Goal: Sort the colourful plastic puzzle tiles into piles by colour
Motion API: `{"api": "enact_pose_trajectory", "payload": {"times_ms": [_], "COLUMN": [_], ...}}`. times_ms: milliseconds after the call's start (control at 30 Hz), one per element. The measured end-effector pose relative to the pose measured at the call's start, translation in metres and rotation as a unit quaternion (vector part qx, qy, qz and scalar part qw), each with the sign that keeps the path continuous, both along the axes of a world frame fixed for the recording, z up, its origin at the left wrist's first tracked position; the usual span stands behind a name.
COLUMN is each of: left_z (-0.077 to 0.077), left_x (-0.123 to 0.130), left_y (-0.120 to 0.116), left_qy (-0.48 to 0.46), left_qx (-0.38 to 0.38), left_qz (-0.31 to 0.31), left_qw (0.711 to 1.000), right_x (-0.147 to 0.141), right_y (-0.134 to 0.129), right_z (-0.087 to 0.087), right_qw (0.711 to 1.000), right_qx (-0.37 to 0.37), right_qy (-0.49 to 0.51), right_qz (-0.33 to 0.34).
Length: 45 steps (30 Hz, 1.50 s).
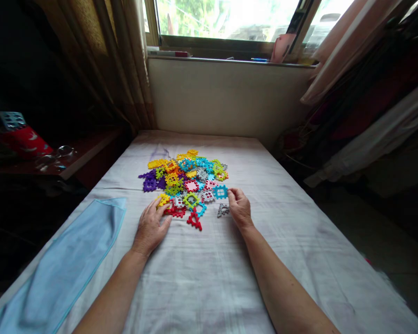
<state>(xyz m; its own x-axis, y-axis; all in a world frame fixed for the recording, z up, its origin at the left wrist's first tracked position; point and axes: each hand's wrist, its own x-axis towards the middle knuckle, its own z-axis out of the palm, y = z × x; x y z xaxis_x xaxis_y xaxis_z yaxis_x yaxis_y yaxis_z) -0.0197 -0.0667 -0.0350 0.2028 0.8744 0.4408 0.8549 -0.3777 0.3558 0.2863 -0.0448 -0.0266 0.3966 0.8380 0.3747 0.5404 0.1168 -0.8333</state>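
Note:
A heap of colourful plastic interlocking tiles (pixel 191 185) with notched edges lies on the white sheet (pixel 195 283). My right hand (pixel 239 207) pinches the right edge of a blue window-shaped tile (pixel 220 192) at the heap's right side. Just below that tile, a grey piece (pixel 223 210) lies beside my right hand. My left hand (pixel 152 226) rests at the heap's near left edge with its fingers apart, touching or nearly touching a yellow tile (pixel 163 199) and red tiles (pixel 178 211). A red triangular piece (pixel 194 219) lies at the near edge, between the hands.
A folded light blue cloth (pixel 76 260) lies along the left side of the sheet. To the left, a dark red table (pixel 90 150) holds glasses (pixel 55 157) and a red container (pixel 24 141). A window sill (pixel 209 59) is at the back; clothes (pixel 376 120) hang at the right.

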Motion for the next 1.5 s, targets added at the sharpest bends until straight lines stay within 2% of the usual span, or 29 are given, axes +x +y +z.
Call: {"api": "enact_pose_trajectory", "payload": {"times_ms": [133, 300, 500, 567, 667, 767, 867, 967, 1067, 1133, 1233, 1500], "left_z": [0.006, 0.008, 0.004, 0.003, 0.004, 0.004, 0.005, 0.004, 0.003, 0.002, 0.001, 0.004], "left_x": [0.007, 0.01, 0.007, 0.006, 0.007, 0.007, 0.006, 0.006, 0.005, 0.005, 0.005, 0.005], "left_y": [-0.006, -0.009, -0.006, -0.006, -0.006, -0.006, -0.005, -0.006, -0.005, -0.005, -0.004, -0.005], "left_qy": [0.028, 0.063, 0.052, 0.047, 0.044, 0.049, 0.057, 0.065, 0.066, 0.062, 0.058, 0.046], "left_qx": [0.024, 0.04, 0.045, 0.038, 0.024, 0.023, 0.035, 0.043, 0.043, 0.044, 0.044, 0.039], "left_qz": [-0.027, -0.061, -0.053, -0.055, -0.055, -0.057, -0.065, -0.064, -0.061, -0.063, -0.067, -0.069], "left_qw": [0.999, 0.995, 0.996, 0.997, 0.997, 0.997, 0.996, 0.995, 0.995, 0.995, 0.995, 0.996], "right_x": [0.043, 0.077, 0.09, 0.089, 0.08, 0.057, 0.026, -0.004, -0.023, -0.029, -0.033, -0.033], "right_y": [0.008, 0.009, 0.011, 0.011, 0.008, 0.002, -0.004, -0.012, -0.02, -0.023, -0.026, -0.021], "right_z": [-0.007, -0.013, -0.023, -0.023, -0.017, -0.006, 0.004, 0.011, 0.015, 0.018, 0.018, 0.015], "right_qw": [0.992, 0.98, 0.974, 0.974, 0.979, 0.985, 0.985, 0.957, 0.914, 0.893, 0.879, 0.882], "right_qx": [-0.056, -0.081, -0.06, -0.059, -0.046, -0.01, 0.017, 0.02, -0.001, -0.02, -0.038, 0.011], "right_qy": [0.047, 0.045, 0.105, 0.09, 0.006, -0.09, -0.169, -0.254, -0.335, -0.374, -0.4, -0.358], "right_qz": [-0.103, -0.175, -0.192, -0.197, -0.199, -0.144, -0.01, 0.136, 0.228, 0.251, 0.257, 0.307]}}
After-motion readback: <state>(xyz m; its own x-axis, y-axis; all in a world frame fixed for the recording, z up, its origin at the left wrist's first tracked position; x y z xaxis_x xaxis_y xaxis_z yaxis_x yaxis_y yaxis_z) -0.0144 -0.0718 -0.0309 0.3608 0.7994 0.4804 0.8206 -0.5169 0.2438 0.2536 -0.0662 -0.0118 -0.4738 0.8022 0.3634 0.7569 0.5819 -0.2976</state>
